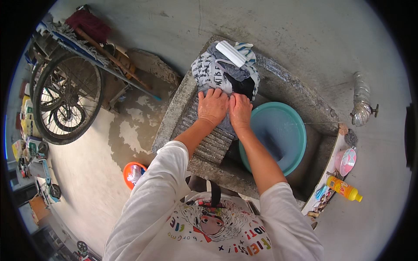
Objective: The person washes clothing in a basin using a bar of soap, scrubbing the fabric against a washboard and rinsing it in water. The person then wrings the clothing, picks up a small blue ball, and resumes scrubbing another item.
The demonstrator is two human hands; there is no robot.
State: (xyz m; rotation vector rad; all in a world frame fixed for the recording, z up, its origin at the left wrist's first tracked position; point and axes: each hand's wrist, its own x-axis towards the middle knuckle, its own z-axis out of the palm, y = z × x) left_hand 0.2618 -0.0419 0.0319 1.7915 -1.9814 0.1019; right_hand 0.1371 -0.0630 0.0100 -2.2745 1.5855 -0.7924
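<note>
My left hand [213, 106] and my right hand [240, 111] lie side by side, both gripping a wet grey cloth [225, 125]. The cloth is spread over the ribbed washboard [209, 145] built into a concrete sink [178, 109]. Just beyond my fingers sits a heap of clothes, with a white printed garment [205, 73] and a black piece [243, 85] in it. A white ribbed bar-shaped object [231, 53] rests on the heap. Right of the washboard, a teal plastic basin [303, 143] holds cloudy water with something dark in it. My right forearm crosses its near rim.
A foil-wrapped tap [361, 101] juts from the wall, a thin stream running toward the basin. On the sink's right ledge are a pink bowl [345, 162] and a yellow bottle [344, 188]. An orange basin [129, 177] is on the floor; a bicycle wheel [68, 98] and mop [107, 68] stand left.
</note>
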